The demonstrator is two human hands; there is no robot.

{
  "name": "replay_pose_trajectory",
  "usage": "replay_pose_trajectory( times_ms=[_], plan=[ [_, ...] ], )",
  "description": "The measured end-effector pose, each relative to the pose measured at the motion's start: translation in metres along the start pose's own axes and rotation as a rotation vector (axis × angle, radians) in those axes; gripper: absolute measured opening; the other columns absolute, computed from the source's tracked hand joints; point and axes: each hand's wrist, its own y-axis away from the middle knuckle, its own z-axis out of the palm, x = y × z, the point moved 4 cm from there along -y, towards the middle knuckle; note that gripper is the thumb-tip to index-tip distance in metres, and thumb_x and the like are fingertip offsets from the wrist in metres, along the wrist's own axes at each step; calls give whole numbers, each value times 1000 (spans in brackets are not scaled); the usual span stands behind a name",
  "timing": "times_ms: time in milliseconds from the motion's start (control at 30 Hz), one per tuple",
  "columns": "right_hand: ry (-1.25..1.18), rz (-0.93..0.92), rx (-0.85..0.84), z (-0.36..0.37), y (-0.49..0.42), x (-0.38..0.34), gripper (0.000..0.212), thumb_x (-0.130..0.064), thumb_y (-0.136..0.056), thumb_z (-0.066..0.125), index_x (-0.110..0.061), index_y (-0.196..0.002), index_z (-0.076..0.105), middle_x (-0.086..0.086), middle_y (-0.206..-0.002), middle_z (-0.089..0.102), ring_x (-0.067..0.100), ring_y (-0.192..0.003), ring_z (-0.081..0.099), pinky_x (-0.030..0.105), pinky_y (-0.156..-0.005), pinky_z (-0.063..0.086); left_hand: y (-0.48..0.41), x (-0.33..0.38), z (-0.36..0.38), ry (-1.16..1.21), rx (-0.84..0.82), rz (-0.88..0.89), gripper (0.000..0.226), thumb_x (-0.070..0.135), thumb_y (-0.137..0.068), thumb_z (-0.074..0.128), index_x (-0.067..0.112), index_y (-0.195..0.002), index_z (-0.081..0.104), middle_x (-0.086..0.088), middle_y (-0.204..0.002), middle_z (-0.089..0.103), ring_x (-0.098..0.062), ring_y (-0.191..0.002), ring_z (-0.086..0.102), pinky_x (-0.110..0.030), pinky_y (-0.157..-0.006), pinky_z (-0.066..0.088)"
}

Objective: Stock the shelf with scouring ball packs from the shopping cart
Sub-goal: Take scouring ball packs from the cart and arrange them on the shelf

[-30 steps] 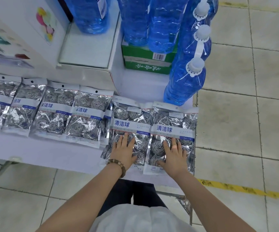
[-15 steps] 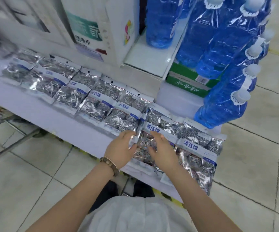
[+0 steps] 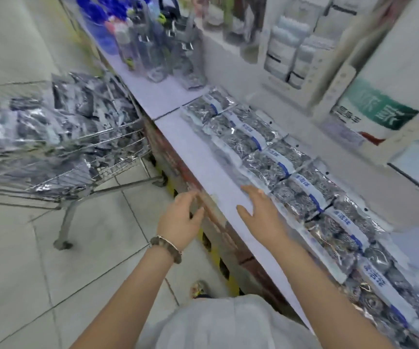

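Both of the person's hands are empty. The left hand (image 3: 179, 220), a beaded bracelet (image 3: 166, 248) on its wrist, hangs just off the front edge of the shelf (image 3: 198, 157) with loosely bent fingers closing on nothing. The right hand (image 3: 262, 214) is spread flat and wide over the shelf's bare front strip, fingertips right beside the packs. The picture is smeared with motion, so I can't say whether the palm touches the board.

A row of scouring ball packs (image 3: 279, 170) lies flat along the back half of the shelf, edge to edge, running its length. The rest sit heaped in the shopping cart (image 3: 125, 147), which stands on the floor just off the shelf's front, toward its far end; that pile of packs (image 3: 60, 122) looks deep, so I'd judge a good deal of stocking is left. Clear and blue bottles (image 3: 153, 46) stand at the shelf's far end.

The packs should be very light: springy wire balls in a thin, crinkly, slick film. They won't break, but a stack will likely slide apart. I'd take one by its flat white header strip, or pinch across the middle label band, rather than squeeze the shiny bulges.
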Motion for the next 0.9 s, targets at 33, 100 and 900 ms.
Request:
replay_pose_trajectory(
  times_ms=[33, 100, 900],
  plan=[
    [-1, -26, -12, 10, -13, -16, 48, -25, -97, 49, -18, -143, 36, 1, -149, 36, 20, -137, 30, 26, -106, 24, -3, -16, -14, 25, 32, -32, 41, 27, -92, 52, 25, -132, 46, -2, -134, 47, -21, -105, 56, -35, -86, 47],
    [-24, -73, -30, 28, -36, -45, 47, -24, -97, 49, -16, -142, 38, 1, -147, 38, 18, -137, 30, 16, -101, 20, -9, -46, -37, 57, 83, -96, 41, 26, -91, 52, 23, -132, 46, -2, -134, 48, -19, -115, 51, -35, -93, 44],
    [68, -372, -369, 173, -352, -245, 49, -26, -95, 51, -21, -143, 37, -1, -145, 39, 15, -130, 41, 28, -104, 34, -174, -266, -208, 92, 393, -607, 40, 29, -90, 53, 24, -129, 48, 4, -131, 52, -16, -116, 52, -33, -88, 47]
  ],
)
